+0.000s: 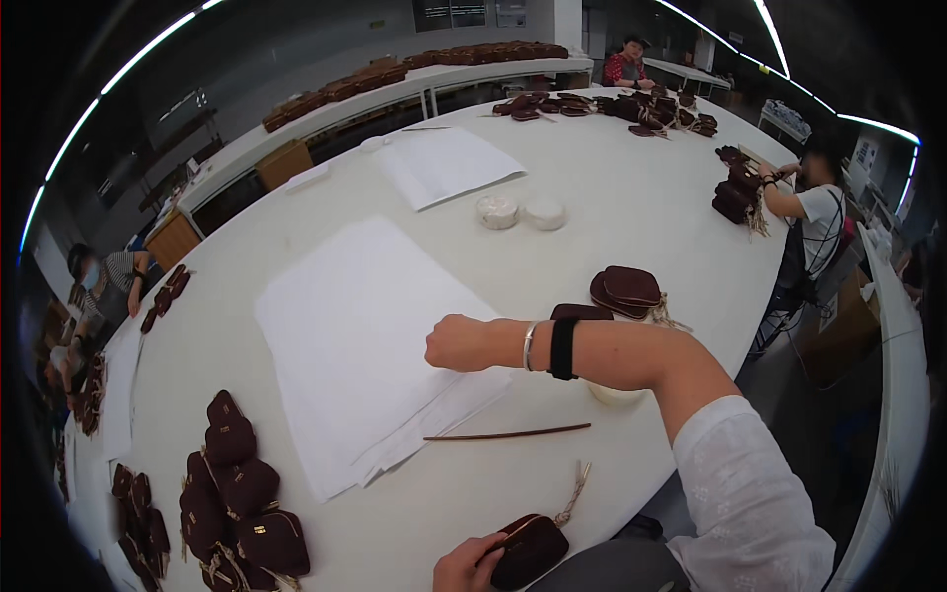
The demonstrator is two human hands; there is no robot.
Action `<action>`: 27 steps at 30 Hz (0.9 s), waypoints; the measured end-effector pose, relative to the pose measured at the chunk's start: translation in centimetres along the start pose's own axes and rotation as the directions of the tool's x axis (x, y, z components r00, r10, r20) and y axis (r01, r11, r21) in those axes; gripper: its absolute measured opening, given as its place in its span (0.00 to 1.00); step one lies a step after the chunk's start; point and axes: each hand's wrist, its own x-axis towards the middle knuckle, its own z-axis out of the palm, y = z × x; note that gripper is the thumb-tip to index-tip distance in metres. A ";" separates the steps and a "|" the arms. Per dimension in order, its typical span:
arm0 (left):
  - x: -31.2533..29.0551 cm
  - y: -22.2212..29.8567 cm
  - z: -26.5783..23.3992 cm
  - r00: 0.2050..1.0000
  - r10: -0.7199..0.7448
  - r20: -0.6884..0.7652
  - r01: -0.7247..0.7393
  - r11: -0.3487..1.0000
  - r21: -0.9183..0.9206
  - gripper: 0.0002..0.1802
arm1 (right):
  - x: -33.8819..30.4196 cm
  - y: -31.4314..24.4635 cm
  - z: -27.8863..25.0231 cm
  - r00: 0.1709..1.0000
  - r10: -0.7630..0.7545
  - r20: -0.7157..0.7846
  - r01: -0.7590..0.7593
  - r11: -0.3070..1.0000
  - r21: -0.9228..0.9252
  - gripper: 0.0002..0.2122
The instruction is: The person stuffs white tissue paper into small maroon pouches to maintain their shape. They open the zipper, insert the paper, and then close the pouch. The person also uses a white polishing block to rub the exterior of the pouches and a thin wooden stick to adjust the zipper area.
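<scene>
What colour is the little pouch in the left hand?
The pouch is dark reddish brown; it shows best in the head view.

The paper (345, 326) lies behind-left of the stick (508, 433), perhaps touching it.

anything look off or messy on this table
Mildly: the white paper stack is askew, its sheets fanned unevenly along the near edge. The brown pouch in the left hand shows no obvious damage, and no spill shows.

No wording is legible. Small gold marks (260, 531), too tiny to make out, stand on a dark brown pouch (278, 555) and on others heaped beside it, left of the white paper stack (345, 335).
</scene>
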 end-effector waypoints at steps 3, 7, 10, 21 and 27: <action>-0.4 -0.5 1.1 0.998 -0.046 0.044 0.050 0.996 -0.078 0.11 | 5.0 0.2 2.0 0.998 -0.057 0.023 0.057 0.998 -0.006 0.06; -1.9 -3.1 1.2 0.960 -0.266 0.088 0.268 0.964 -0.002 0.18 | 8.9 0.8 3.9 1.000 0.021 -0.003 -0.021 0.995 0.101 0.08; -1.1 -3.2 1.7 0.965 -0.251 0.079 0.257 0.963 -0.081 0.18 | 8.9 4.5 7.1 0.962 0.248 -0.117 -0.240 0.967 0.081 0.07; -1.1 -3.0 1.4 0.951 -0.295 0.093 0.306 0.942 -0.139 0.22 | 9.1 3.0 5.9 0.984 0.175 -0.019 -0.169 0.971 0.170 0.06; -0.7 -3.0 1.4 0.936 -0.330 0.126 0.348 0.920 -0.178 0.22 | 6.3 2.1 4.9 0.998 0.040 0.056 -0.056 0.941 0.333 0.08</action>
